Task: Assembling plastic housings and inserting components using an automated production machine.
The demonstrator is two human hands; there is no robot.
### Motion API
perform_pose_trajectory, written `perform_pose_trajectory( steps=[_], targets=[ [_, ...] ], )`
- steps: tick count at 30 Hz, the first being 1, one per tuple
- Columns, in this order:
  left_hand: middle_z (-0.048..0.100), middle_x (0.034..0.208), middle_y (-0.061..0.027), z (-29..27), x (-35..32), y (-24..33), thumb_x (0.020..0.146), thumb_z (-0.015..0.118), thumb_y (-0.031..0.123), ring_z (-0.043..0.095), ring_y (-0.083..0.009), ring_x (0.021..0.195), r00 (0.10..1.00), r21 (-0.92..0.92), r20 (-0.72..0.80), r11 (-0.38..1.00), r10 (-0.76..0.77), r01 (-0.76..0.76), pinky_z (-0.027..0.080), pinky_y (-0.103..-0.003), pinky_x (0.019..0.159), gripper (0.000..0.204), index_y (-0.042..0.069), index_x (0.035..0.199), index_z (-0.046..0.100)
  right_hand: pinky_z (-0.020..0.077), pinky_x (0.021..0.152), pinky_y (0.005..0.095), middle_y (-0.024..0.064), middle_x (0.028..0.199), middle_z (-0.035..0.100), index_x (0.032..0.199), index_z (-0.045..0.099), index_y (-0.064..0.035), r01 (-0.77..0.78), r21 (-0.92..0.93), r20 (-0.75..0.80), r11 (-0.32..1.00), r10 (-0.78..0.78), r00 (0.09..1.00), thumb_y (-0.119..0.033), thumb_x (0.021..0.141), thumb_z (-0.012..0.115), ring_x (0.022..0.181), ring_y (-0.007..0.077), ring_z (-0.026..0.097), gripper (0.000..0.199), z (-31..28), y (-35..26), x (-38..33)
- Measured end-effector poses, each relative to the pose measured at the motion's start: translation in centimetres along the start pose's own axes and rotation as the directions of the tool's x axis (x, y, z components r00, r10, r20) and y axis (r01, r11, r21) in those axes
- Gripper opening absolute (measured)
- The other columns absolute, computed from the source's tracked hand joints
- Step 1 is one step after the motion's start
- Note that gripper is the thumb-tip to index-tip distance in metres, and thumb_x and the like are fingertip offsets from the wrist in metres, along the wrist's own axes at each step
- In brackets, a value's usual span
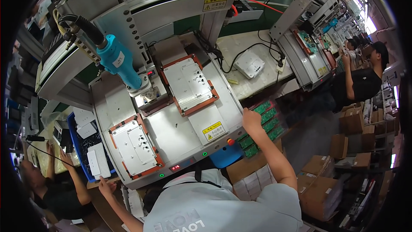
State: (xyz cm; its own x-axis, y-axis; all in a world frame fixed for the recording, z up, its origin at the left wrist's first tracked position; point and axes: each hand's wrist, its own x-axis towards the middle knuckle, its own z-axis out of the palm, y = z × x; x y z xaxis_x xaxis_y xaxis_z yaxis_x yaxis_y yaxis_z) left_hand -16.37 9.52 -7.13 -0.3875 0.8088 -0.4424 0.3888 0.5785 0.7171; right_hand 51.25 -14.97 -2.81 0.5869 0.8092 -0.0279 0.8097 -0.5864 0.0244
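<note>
My left hand (107,186) is at the front left corner of the machine, its fingertips pinching the lower edge of a white ribbed cover (98,160). That cover lies at the blue bin (76,142). My right hand (252,121) is curled at the machine's right edge, beside several green circuit boards (262,122); its fingers are mostly hidden. On the machine bed (171,134), a white metal housing (134,148) sits in the left reddish-brown fixture (160,162). Another white housing (187,83) rests in the right fixture (200,108).
A teal screwdriving head (119,60) stands over the bed between the fixtures. A red button (230,142) sits on the front edge. Behind at right, a white device (249,64) lies on a bench. Co-workers (362,77) (56,189) are at both sides; cardboard boxes (322,189) stack at right.
</note>
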Motion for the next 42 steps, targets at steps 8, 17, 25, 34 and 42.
perform_pose_trajectory(
  steps=[8,17,25,34,42],
  targets=[
    [0.060,0.062,-0.0093,1.5,-1.3,0.3,0.090,0.048,0.059,0.060,-0.0179,0.047,1.000,0.004,-0.008,1.000,0.007,-0.007,0.049,-0.028,0.041,0.058,0.002,0.097,0.056,0.0497,0.067,0.0464,0.0152,0.078,0.064,0.090,0.057,-0.0067,-0.039,0.279,-0.171,0.959,0.090,0.981,-0.020,0.083,0.059,0.076,0.0363,0.063,0.015,-3.5,-1.2,4.9],
    [0.062,0.063,-0.0128,0.9,-4.5,0.6,0.094,0.051,0.043,0.061,-0.0191,0.047,0.998,-0.120,-0.047,0.991,0.045,-0.051,0.049,-0.028,0.040,0.042,0.002,0.095,0.057,0.0490,0.077,0.0510,0.0231,0.092,0.065,0.102,0.061,-0.0049,-0.166,0.172,0.144,0.971,0.142,0.979,-0.016,0.075,0.057,0.088,0.0416,0.062,0.029,0.2,-1.6,12.2],
    [0.061,0.061,-0.0081,1.0,-8.8,1.6,0.091,0.056,0.032,0.060,-0.0124,0.048,0.987,-0.135,-0.155,0.988,0.048,-0.069,0.050,-0.024,0.044,0.031,0.002,0.090,0.063,0.0458,0.073,0.0526,0.0252,0.086,0.063,0.094,0.060,-0.0024,-0.039,0.228,0.059,0.973,0.026,0.998,-0.011,0.069,0.057,0.085,0.0442,0.059,0.026,1.6,0.2,12.8],
    [0.065,0.068,-0.0130,0.2,0.5,3.9,0.084,0.063,0.020,0.065,-0.0210,0.066,0.835,0.081,-0.239,0.867,0.496,-0.492,0.049,-0.033,0.062,0.022,-0.001,0.090,0.064,0.0472,0.070,0.0471,0.0189,0.084,0.066,0.109,0.060,-0.0057,-0.071,0.247,-0.056,0.967,0.087,0.995,-0.016,0.082,0.058,0.079,0.0380,0.063,0.029,-1.1,-2.4,10.5],
    [0.066,0.073,-0.0159,6.6,11.7,10.5,0.076,0.065,0.013,0.062,-0.0328,0.070,0.708,0.319,-0.097,0.695,0.700,-0.644,0.048,-0.041,0.067,0.011,0.003,0.081,0.068,0.0490,0.072,0.0390,0.0162,0.086,0.067,0.103,0.063,-0.0054,-0.148,0.403,-0.116,0.903,0.211,0.971,-0.020,0.088,0.058,0.080,0.0311,0.065,0.022,-6.3,-6.0,2.4]
  ],
)
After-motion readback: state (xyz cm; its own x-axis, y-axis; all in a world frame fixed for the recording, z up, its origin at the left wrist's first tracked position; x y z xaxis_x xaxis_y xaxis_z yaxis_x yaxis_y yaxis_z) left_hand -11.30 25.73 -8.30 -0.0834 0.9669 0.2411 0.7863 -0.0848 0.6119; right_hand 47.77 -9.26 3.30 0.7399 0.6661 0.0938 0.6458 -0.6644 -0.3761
